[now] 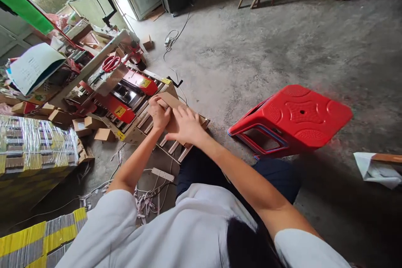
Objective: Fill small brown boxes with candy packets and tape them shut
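Note:
A small brown cardboard box [171, 101] lies on the metal rollers [171, 146] at the near end of a red carton-sealing machine [125, 92]. My left hand [158, 113] presses on the box's left side with its fingers curled over the flap. My right hand [185, 124] lies flat on top of the box, fingers spread, covering most of it. Both arms reach forward from my white sleeves.
A red plastic stool [292, 119] lies tipped on the concrete floor to the right. Red scissors [109, 63] rest on the machine. Small cardboard boxes [103, 134] and a shrink-wrapped stack [34, 146] sit left. A white power strip [162, 174] and cables lie below the rollers.

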